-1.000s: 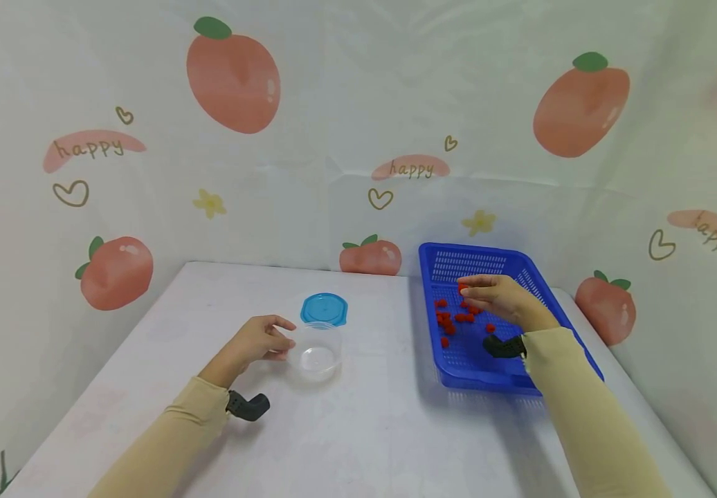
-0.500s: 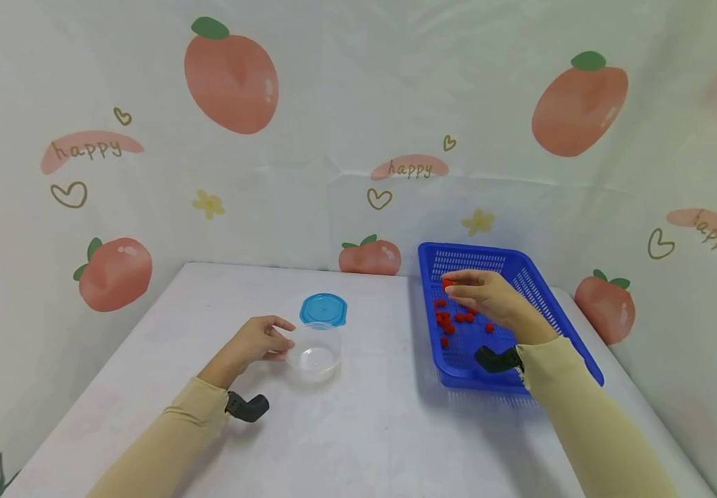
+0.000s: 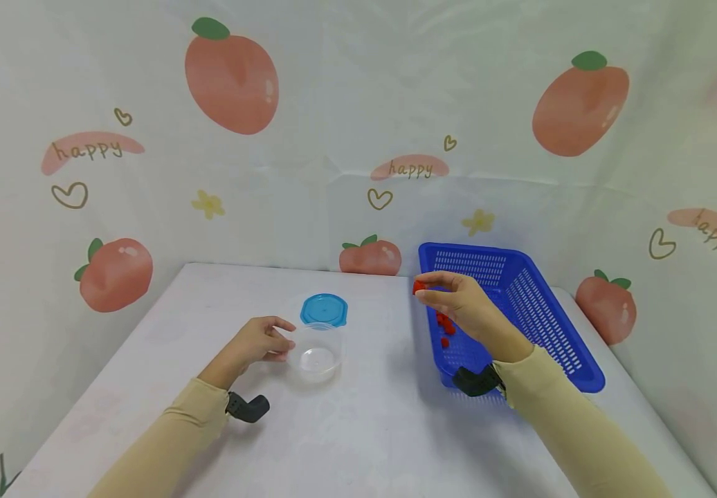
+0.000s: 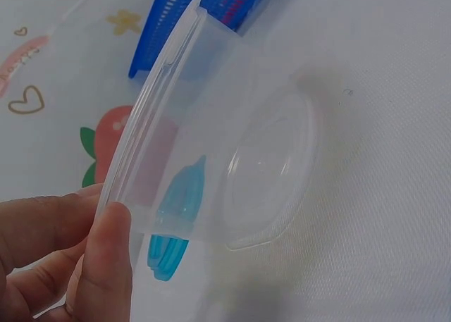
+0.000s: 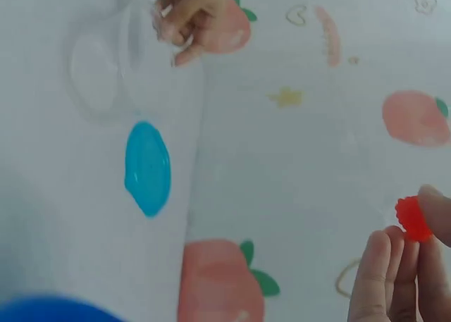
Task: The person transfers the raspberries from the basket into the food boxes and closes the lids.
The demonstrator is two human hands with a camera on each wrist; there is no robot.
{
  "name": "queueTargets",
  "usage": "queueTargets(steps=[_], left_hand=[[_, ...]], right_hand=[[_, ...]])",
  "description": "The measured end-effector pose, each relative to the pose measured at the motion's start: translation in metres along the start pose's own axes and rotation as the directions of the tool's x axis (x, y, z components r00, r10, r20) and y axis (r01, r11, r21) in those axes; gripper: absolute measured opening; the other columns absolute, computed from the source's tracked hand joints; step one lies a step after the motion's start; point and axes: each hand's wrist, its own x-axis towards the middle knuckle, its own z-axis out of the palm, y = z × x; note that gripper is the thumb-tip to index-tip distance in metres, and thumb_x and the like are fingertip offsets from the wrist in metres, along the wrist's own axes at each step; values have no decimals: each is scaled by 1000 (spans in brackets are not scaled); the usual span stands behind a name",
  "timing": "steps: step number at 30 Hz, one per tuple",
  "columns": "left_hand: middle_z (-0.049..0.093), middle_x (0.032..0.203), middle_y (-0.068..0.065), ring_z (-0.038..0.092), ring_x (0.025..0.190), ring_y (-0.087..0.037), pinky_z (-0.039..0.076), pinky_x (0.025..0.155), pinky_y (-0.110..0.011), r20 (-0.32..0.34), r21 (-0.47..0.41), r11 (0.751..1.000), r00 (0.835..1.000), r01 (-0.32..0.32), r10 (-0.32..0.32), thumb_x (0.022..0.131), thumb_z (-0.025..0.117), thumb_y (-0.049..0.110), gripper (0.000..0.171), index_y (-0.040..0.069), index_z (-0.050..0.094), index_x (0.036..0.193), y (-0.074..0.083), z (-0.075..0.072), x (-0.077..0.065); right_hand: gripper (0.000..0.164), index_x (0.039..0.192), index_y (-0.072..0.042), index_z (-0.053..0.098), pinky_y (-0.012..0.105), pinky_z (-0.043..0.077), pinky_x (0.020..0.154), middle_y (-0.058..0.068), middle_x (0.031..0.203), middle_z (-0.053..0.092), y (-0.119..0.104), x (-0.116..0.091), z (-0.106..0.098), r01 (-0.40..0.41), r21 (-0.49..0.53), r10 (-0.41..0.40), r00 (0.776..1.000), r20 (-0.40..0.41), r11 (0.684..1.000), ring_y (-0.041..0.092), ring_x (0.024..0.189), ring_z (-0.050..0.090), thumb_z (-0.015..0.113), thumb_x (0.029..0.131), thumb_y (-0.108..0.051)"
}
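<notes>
My left hand (image 3: 261, 344) pinches the rim of a clear plastic container (image 3: 316, 353) that stands on the white table. The left wrist view shows the thumb and fingers (image 4: 106, 244) on either side of that rim. Between the thumb and fingertips of my right hand (image 3: 467, 304) is a small red piece with a bumpy edge (image 5: 413, 218), held in the air by the blue basket's left rim. Several similar red pieces (image 3: 447, 325) lie in the basket (image 3: 536, 304), others being hidden behind the right hand. A blue lid (image 3: 324, 309) lies flat just behind the container.
The white table (image 3: 346, 443) spreads in front of both arms and between the container and the basket. At the back, a white sheet printed with fruit (image 3: 296, 207) rises from the table's edge.
My right hand has moved left with the red piece, from over the basket's inside to its left rim. The left hand and the container have stayed in place.
</notes>
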Motion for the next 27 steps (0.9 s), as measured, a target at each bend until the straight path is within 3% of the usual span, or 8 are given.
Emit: queueTargets(steps=[5,9,27], left_hand=[[61,82,-8,60,67,-12,58,64,-24,6,-5,1000,1000,-3,3,85,71,2,44,-5,55,125,1,0,0],[61,82,-8,59,67,-12,58,64,-24,7,-9,1000,1000,-1,1,85,71,2,45,-5,54,126,2,-1,-2],[61,83,-9,59,67,-14,58,65,-24,1,16,1000,1000,0,0,85,71,3,44,-4,55,125,1,0,-1]], right_hand=[[33,120,-4,61,21,51,92,-3,103,66,1,0,21,2,58,-2,1000,8,998,15,108,61,69,90,-15],[31,119,-1,60,22,52,92,-1,101,66,9,0,40,-1,128,-2,1000,24,992,15,102,63,68,90,-9],[31,113,2,65,30,54,91,2,98,68,63,4,110,-22,89,21,1000,11,996,13,89,65,73,85,-11]])
